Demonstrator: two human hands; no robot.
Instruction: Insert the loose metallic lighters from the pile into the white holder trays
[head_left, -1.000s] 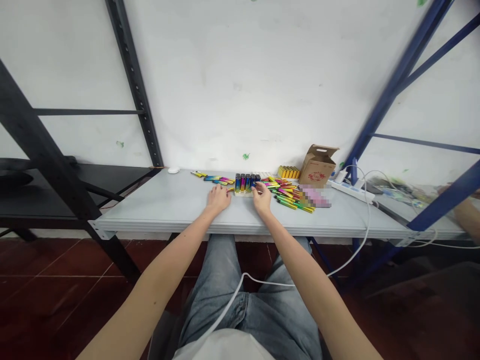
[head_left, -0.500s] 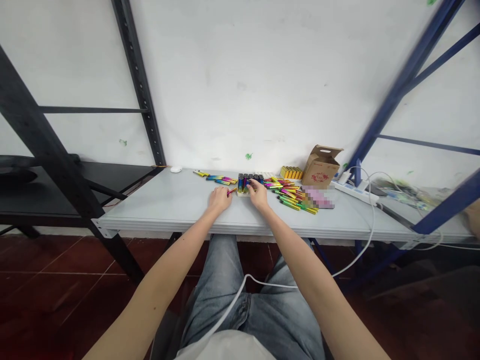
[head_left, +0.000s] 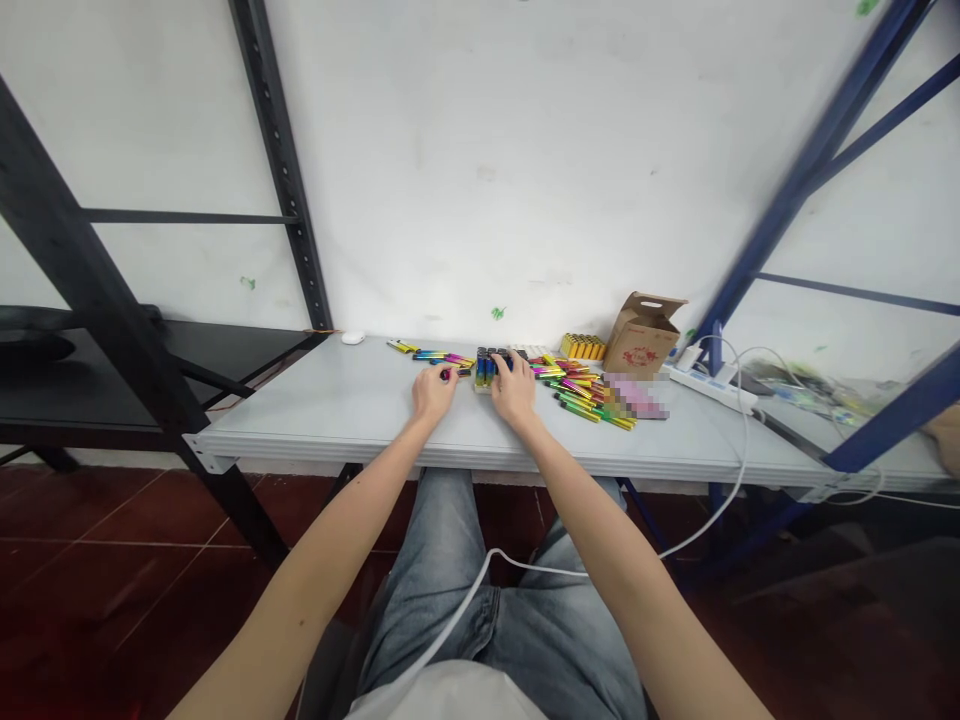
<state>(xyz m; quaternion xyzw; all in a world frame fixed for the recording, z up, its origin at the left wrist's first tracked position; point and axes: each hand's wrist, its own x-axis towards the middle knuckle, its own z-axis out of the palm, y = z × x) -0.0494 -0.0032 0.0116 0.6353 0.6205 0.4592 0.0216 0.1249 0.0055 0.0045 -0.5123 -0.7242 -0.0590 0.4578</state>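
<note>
My left hand point(head_left: 432, 393) is closed on a slim shiny tube point(head_left: 450, 374), pink-purple with a dark end, just left of an upright group. That group of dark blue shiny tubes point(head_left: 481, 368) with black tops stands in rows in a low pale holder. My right hand point(head_left: 513, 388) is curled against the front and top of this group, its fingers gripping the tubes there and hiding part of them. Loose metallic tubes point(head_left: 577, 385) in green, gold, pink and red lie in a heap to the right. A few more loose tubes point(head_left: 431, 356) lie behind my left hand.
A yellow block of upright pieces point(head_left: 583, 346) and an open brown carton point(head_left: 641, 340) stand by the wall. A blurred pink item point(head_left: 636, 395), a white power strip point(head_left: 709, 385) and its cable lie rightward. A small white case point(head_left: 352, 338) is at the back left.
My left hand has drawn slightly left, and the tube in it now points toward the upright group. My right hand's fingers have shifted over the upright tubes.
</note>
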